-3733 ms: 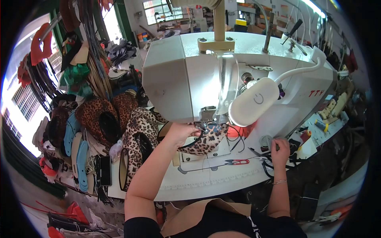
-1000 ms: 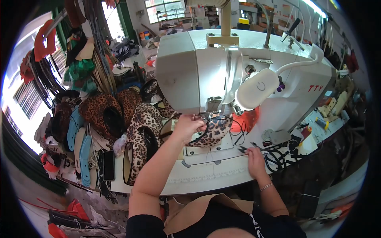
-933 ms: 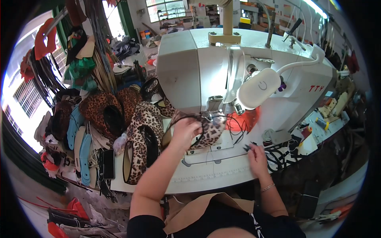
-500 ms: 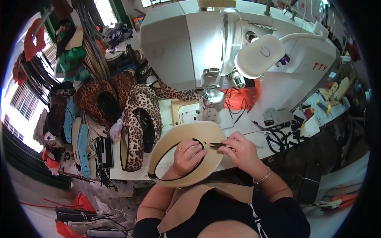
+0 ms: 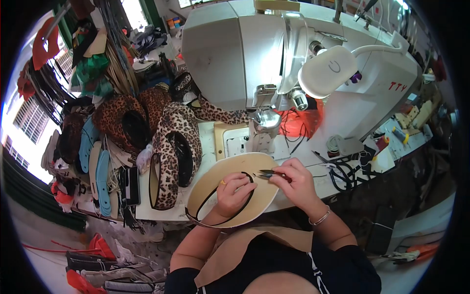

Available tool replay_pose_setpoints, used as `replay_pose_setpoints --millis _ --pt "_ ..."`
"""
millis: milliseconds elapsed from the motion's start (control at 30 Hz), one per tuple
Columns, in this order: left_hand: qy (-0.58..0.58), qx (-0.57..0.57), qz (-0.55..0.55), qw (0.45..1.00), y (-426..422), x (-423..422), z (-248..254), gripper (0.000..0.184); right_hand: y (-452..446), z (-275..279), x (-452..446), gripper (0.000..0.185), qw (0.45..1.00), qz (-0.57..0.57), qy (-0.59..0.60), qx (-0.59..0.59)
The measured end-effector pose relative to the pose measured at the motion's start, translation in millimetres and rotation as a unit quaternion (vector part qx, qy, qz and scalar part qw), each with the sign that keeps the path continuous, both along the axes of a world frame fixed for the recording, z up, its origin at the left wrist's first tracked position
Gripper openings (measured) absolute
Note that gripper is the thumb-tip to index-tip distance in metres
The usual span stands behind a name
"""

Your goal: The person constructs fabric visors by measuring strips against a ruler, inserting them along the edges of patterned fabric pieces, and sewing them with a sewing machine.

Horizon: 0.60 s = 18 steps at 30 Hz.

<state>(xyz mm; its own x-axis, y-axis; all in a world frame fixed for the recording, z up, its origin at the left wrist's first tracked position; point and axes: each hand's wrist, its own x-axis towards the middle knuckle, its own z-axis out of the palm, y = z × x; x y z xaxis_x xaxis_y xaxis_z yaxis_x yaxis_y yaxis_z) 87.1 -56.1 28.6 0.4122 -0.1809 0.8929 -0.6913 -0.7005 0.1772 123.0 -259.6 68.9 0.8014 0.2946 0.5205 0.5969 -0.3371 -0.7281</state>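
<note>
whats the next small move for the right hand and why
Probably ease the snips in the right hand slightly closer and nip: their tips point towards a small dark speck, perhaps a thread end, on the tan piece, which the left hand holds at its opening.

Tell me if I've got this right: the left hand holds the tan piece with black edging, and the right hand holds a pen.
Not a pen: the head view shows the right hand holding small snips with two dark, pointed blades. The left hand does hold the tan piece with black edging.
</note>
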Motion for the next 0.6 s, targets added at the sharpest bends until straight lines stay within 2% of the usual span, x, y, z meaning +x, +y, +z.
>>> replay_pose_setpoints --millis 167,367,467,533,567,600 --pt "0.009 -0.026 -0.012 1.0 -3.4 4.2 -1.0 0.029 -10.6 4.0 5.2 0.018 0.998 0.001 -0.007 -0.057" --pt "0.012 -0.038 -0.025 0.999 -9.7 4.2 0.1 0.028 -6.3 -1.6 9.1 0.015 0.999 0.025 -0.023 -0.039" --pt "0.013 -0.046 -0.008 0.999 -8.4 5.9 -0.2 0.023 -13.0 -1.2 10.6 0.013 0.999 0.021 0.009 0.033" --pt "-0.009 -0.059 0.035 0.998 5.3 16.9 4.4 0.018 -26.1 -7.6 17.8 0.013 0.995 -0.042 0.007 0.093" --pt "0.023 -0.099 0.091 0.991 15.5 19.7 24.8 0.008 -34.4 -12.2 22.6 0.014 0.99 -0.07 0.005 0.124" --pt "0.123 -0.244 0.158 0.949 31.5 35.5 43.7 0.009 -45.9 -17.4 25.4 0.014 0.991 -0.091 0.008 0.097"
